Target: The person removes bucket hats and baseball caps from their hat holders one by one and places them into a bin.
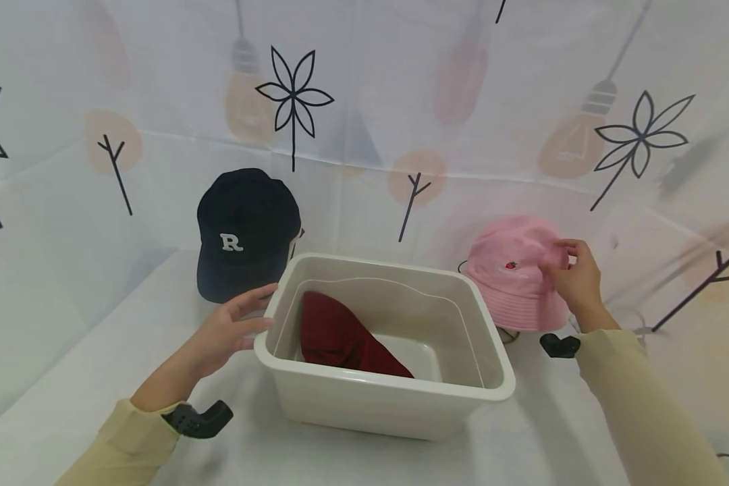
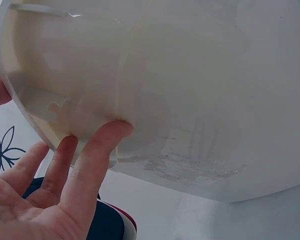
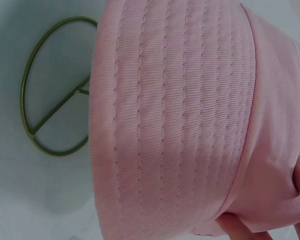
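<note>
Near the table's front edge, the left hand [image 1: 227, 332] lies flat, fingers straight, against the left wall of the cream tub [image 1: 395, 405], seemingly steadying it; a dark red cap [image 1: 346, 337] lies inside. Beyond, toward the right rear, the right hand [image 1: 574, 278] pinches the crown of the pink bucket hat [image 1: 510, 277] on its wire stand [image 3: 55, 87], a small strawberry emblem on its front, while at the left rear stands a black cap [image 1: 243, 233] lettered "R".

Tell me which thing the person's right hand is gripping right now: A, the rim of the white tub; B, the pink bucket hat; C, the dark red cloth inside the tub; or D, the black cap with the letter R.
B: in the head view the right hand pinches the crown of the pink bucket hat, while the left hand rests against the white tub.
</note>
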A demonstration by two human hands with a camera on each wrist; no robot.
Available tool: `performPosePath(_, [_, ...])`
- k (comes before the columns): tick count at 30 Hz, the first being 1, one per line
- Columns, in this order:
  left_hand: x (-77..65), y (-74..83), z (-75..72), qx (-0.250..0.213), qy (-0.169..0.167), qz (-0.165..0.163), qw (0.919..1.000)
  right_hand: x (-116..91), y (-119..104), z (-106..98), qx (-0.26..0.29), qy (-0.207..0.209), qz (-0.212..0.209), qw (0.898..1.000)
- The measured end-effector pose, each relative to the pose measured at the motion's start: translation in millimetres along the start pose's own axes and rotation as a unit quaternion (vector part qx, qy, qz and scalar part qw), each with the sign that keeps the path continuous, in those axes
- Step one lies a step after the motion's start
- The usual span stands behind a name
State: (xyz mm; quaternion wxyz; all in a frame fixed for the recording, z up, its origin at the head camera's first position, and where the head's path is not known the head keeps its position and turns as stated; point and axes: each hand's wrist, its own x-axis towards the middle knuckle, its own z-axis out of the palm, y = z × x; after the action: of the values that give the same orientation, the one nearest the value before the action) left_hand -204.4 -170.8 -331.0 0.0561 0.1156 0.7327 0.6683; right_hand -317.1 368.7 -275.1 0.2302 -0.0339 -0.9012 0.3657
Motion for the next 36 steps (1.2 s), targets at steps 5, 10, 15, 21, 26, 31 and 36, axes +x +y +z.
performPosePath(5, [-0.9,1.6,0.4,-0.004,-0.002,0.004,1.0000,2,3,-2,0.035,-0.003,0.026,0.999])
performPosePath(10, [-0.9,2.4,0.4,-0.003,-0.004,0.004,1.0000,3,6,-6,0.054,-0.007,0.033,0.998])
performPosePath(15, [-1.0,2.9,0.8,-0.005,-0.004,0.002,1.0000,4,9,-10,0.080,-0.014,0.051,0.995])
performPosePath(21, [-0.9,2.0,1.0,-0.009,-0.001,-0.005,0.9999,6,8,-12,0.085,-0.024,0.066,0.994])
performPosePath(26, [-0.7,1.4,0.6,-0.013,-0.004,-0.005,0.9999,6,5,-13,0.094,-0.021,0.087,0.992])
performPosePath(31, [-1.1,1.9,0.4,-0.012,-0.005,-0.002,0.9999,5,2,-15,0.116,-0.016,0.101,0.988])
performPosePath(36, [-1.0,1.3,0.0,-0.013,-0.007,0.001,0.9999,6,-1,-18,0.139,-0.010,0.104,0.985])
